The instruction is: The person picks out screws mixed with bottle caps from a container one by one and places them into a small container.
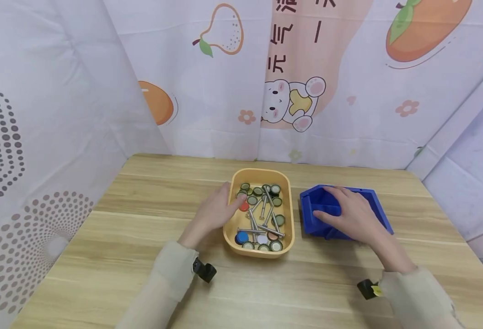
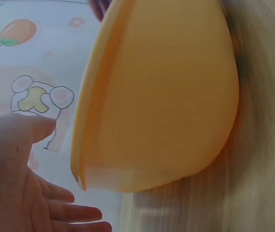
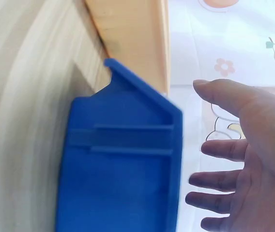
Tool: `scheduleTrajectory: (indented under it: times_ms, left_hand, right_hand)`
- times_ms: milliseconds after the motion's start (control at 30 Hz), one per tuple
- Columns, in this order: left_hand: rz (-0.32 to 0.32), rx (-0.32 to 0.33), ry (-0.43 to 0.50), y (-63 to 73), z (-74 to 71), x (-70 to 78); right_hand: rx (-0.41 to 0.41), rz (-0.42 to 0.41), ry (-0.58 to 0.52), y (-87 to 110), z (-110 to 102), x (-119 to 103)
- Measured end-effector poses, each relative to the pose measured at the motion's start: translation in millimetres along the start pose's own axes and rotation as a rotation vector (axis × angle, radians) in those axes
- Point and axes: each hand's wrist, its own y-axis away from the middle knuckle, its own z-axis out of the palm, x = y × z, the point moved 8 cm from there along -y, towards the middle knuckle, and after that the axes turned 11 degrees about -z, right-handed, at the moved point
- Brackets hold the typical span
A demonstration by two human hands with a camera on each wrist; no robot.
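Observation:
A yellow plastic tray (image 1: 292,210) sits on the table, holding several crown bottle caps (image 1: 280,220) and long metal screws (image 1: 249,230). My left hand (image 1: 214,210) is at the tray's left side, its thumb extending over the rim in the head view. The left wrist view shows its fingers loosely spread, with a gap between them and the tray wall. To the right stands a blue plastic bin (image 3: 118,193). Over its open top hovers my right hand (image 1: 354,214), fingers relaxed and nothing in them; it partly hides the bin's inside.
The wood-grain table (image 1: 142,201) carries both containers, with a strip of tabletop between them. White curtains (image 1: 208,109) with fruit and cartoon prints rise behind and at the sides. Small black wrist cameras are strapped at both cuffs.

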Motion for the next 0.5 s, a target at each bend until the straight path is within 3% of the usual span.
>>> scheduleTrajectory:
  times_ms: [200,500]
  left_hand:
    - [-0.051,-0.041,-0.034,-9.0,0.1,-2.8]
    - [-0.122,-0.093,-0.065,-26.7,2.1,-7.4]
  right_hand:
    - [-0.037,-0.038,-0.008,-19.1,-1.2,-15.8]
    - [-0.062,-0.158,0.037,-50.6,9.5,-48.7]
